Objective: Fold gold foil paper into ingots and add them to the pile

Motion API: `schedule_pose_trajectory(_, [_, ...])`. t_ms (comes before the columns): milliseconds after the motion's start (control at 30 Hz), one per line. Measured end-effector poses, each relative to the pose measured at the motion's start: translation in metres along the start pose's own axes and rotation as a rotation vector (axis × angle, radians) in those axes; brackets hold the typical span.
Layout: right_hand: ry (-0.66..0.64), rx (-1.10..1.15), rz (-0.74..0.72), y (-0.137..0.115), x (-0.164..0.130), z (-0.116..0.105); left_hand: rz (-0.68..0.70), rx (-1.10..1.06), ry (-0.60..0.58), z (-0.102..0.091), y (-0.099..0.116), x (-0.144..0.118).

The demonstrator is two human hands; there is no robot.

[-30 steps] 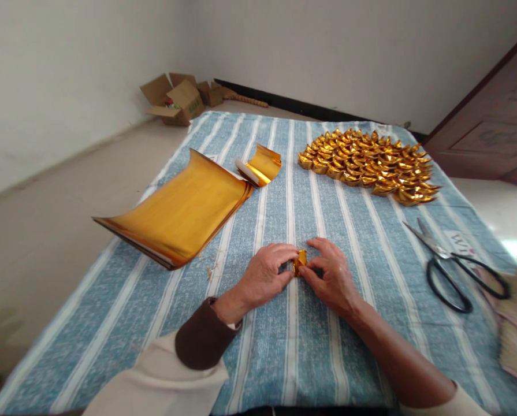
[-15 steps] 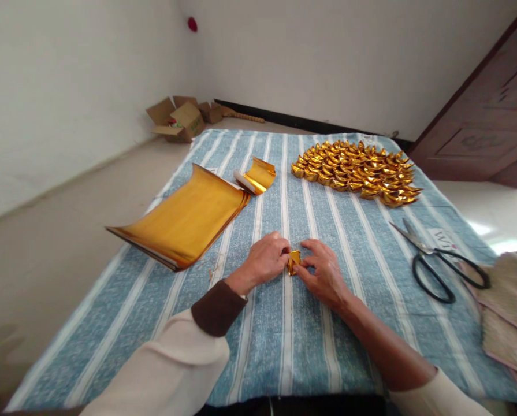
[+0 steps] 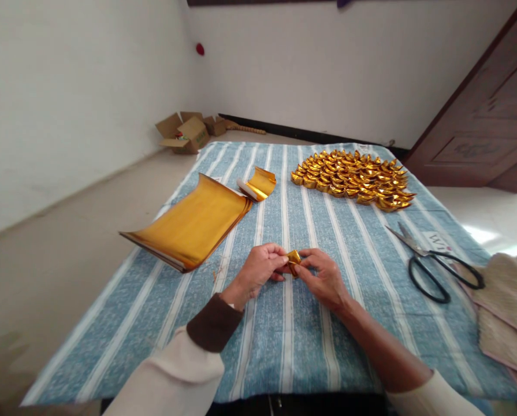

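A small folded piece of gold foil paper (image 3: 293, 262) is pinched between my two hands, over a white stripe of the cloth. My left hand (image 3: 264, 267) grips its left side with thumb and fingertips. On the other side, my right hand (image 3: 323, 275) has its thumb on the near face and its fingers behind. Beyond them to the right, many folded gold paper ingots (image 3: 353, 179) stand packed in rows. A stack of gold foil sheets (image 3: 189, 222) lies to the left with curled edges, and a smaller curled gold sheet (image 3: 261, 183) touches its far corner.
Black-handled scissors (image 3: 431, 263) lie partly spread on the right of the striped tablecloth (image 3: 241, 346). Behind them a beige woven cloth (image 3: 507, 312) covers the table's right edge. An open cardboard box (image 3: 189, 136) sits on the floor past the far left corner.
The folded gold paper has been lifted and tilted between my fingers. My left hand has turned, showing its thumb side more. The whole view has shifted slightly.
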State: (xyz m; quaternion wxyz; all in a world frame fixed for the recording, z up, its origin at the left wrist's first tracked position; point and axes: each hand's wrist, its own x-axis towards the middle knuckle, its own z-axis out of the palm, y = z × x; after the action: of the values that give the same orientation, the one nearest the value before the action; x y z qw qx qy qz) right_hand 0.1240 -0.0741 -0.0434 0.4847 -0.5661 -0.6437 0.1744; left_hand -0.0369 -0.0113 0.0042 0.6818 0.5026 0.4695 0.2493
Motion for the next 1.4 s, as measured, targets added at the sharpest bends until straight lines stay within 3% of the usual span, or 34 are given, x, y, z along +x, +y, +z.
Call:
schedule_pose_trajectory(367, [0.058,0.095,0.102,-0.007,0.007,0.01,0.067,-0.124,0.098,0.007,-0.009,-0.002])
schedule_pose_trajectory(833, [0.149,0.156,0.135,-0.01,0.008,0.011,0.095,-0.194,0.134,0.014,-0.011,-0.007])
schedule_pose_trajectory(1400, [0.17,0.172,0.171,-0.01,0.008,0.01,0.12,-0.19,0.137,0.016,-0.011,-0.009])
